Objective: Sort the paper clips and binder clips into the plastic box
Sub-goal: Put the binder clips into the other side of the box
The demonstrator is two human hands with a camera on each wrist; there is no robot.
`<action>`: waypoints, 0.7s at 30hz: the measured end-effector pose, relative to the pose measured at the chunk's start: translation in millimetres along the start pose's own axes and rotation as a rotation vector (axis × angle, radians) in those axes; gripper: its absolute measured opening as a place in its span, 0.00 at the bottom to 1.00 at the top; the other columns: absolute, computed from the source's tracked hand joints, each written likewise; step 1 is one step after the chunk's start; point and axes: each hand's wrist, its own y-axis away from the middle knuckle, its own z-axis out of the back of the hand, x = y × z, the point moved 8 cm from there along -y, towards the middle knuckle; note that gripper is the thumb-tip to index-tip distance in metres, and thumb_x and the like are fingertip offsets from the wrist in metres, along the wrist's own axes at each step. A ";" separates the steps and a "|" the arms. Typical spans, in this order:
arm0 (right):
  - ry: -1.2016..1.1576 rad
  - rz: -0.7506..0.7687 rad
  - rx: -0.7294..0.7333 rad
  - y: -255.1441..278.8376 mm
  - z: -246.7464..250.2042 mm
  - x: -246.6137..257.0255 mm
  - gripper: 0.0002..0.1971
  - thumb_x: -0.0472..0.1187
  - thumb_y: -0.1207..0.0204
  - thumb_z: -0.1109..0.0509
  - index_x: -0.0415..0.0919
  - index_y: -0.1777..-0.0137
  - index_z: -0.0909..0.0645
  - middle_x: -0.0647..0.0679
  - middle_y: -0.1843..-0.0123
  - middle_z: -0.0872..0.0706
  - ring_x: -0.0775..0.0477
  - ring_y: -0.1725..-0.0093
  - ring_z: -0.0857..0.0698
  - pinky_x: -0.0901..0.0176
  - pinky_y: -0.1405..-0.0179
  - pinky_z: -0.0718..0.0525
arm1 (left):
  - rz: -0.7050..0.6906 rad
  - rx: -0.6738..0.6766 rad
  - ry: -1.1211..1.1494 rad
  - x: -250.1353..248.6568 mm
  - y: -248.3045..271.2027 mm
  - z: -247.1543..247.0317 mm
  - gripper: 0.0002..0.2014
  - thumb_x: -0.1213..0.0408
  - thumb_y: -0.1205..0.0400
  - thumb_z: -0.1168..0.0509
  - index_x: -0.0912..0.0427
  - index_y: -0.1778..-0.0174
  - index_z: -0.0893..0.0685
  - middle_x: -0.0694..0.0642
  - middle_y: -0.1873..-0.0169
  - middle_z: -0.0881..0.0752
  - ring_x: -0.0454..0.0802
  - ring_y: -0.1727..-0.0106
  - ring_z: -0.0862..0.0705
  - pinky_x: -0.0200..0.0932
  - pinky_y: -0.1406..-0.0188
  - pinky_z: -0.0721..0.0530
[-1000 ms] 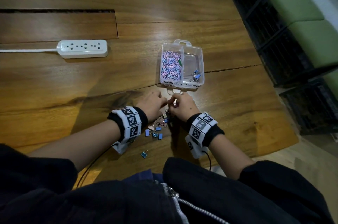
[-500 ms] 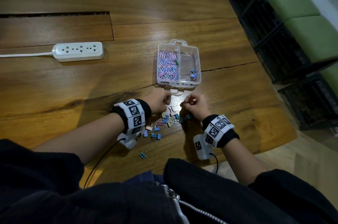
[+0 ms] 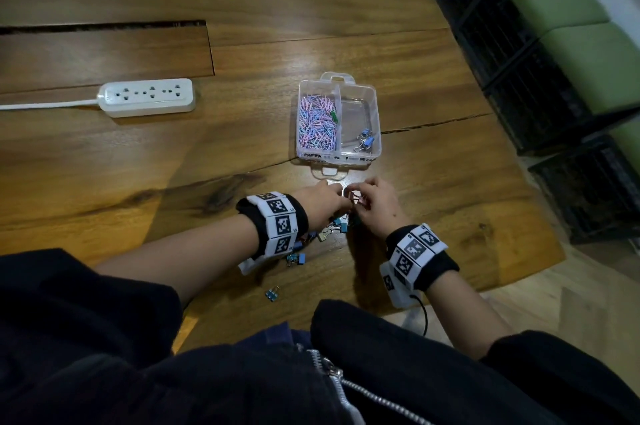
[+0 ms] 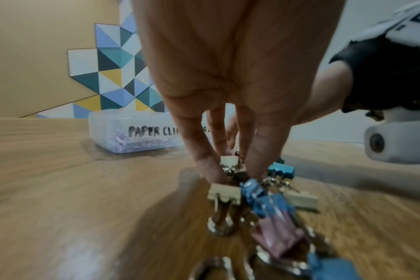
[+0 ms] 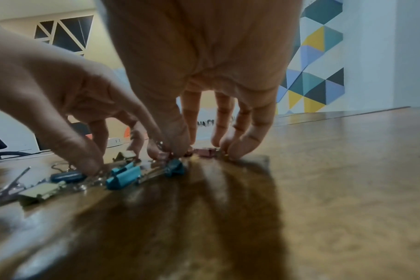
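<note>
Here the left hand (image 3: 320, 204) and right hand (image 3: 375, 206) meet at the far end of a loose pile of small blue, cream and pink metal binder clips (image 3: 325, 234), near the front edge of the wooden table (image 3: 104, 164). Left fingers (image 4: 204, 164) reach down into the pile, touching a cream clip (image 4: 229, 161); whether they grip it cannot be told. Right thumb and fingers (image 5: 242, 145) curl around a pink binder clip (image 5: 206, 152) resting on the table. One blue clip (image 3: 272, 293) lies apart, closer to the front edge. Just beyond the hands stands the clear two-compartment plastic box (image 3: 375, 119): its left compartment holds pastel paper clips (image 3: 317, 126), its right compartment only a few binder clips (image 3: 365, 142). A white power strip (image 3: 147, 97) lies well to the left.

Step in hand, by judgement: picking binder clips from the pile. The next move calls for a firm pinch, a short lift over the near wall, and release into the right compartment, without dragging tangled wire handles along.
</note>
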 end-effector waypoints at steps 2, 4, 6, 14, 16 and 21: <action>-0.020 -0.011 -0.007 -1.5 0.3 2.6 0.13 0.32 0.26 0.35 0.41 0.42 0.18 0.41 0.41 0.25 0.42 0.40 0.25 0.51 0.35 0.24 | 0.003 -0.015 -0.033 -2.4 0.1 -0.4 0.19 0.67 0.19 0.40 0.51 0.31 0.24 0.58 0.41 0.23 0.58 0.36 0.25 0.54 0.38 0.22; -0.035 -0.011 0.013 -3.3 -2.3 6.3 0.10 0.32 0.27 0.34 0.39 0.47 0.16 0.40 0.44 0.24 0.42 0.42 0.24 0.53 0.38 0.23 | 0.003 -0.032 -0.062 -2.7 0.9 0.3 0.18 0.67 0.18 0.42 0.53 0.32 0.24 0.59 0.42 0.22 0.58 0.37 0.25 0.53 0.39 0.21; -0.026 -0.008 0.023 -5.0 -3.0 7.7 0.07 0.32 0.28 0.32 0.37 0.51 0.17 0.40 0.44 0.24 0.44 0.43 0.24 0.57 0.42 0.24 | -0.003 -0.030 -0.085 -1.0 1.9 0.5 0.18 0.68 0.18 0.42 0.54 0.32 0.25 0.59 0.42 0.21 0.57 0.38 0.24 0.52 0.39 0.21; 0.007 -0.045 0.000 -1.7 3.4 -6.9 0.07 0.37 0.29 0.29 0.37 0.54 0.20 0.43 0.47 0.23 0.49 0.50 0.25 0.58 0.46 0.23 | -0.052 0.012 -0.070 0.1 2.5 -6.6 0.28 0.70 0.21 0.38 0.47 0.27 0.36 0.59 0.42 0.23 0.57 0.39 0.25 0.54 0.41 0.20; -0.019 -0.085 -0.008 -0.3 7.3 -12.2 0.06 0.34 0.32 0.28 0.38 0.57 0.21 0.43 0.49 0.23 0.51 0.52 0.26 0.57 0.46 0.21 | -0.094 0.017 -0.101 -2.8 2.2 -6.4 0.27 0.69 0.20 0.38 0.45 0.27 0.33 0.58 0.40 0.23 0.56 0.37 0.27 0.54 0.41 0.20; -0.081 -0.113 -0.030 5.3 14.4 -22.2 0.14 0.30 0.34 0.28 0.48 0.68 0.29 0.45 0.54 0.22 0.50 0.57 0.23 0.64 0.58 0.21 | -0.124 0.026 -0.186 -9.7 1.5 -9.2 0.18 0.66 0.20 0.37 0.53 0.33 0.22 0.57 0.38 0.23 0.55 0.37 0.26 0.51 0.42 0.18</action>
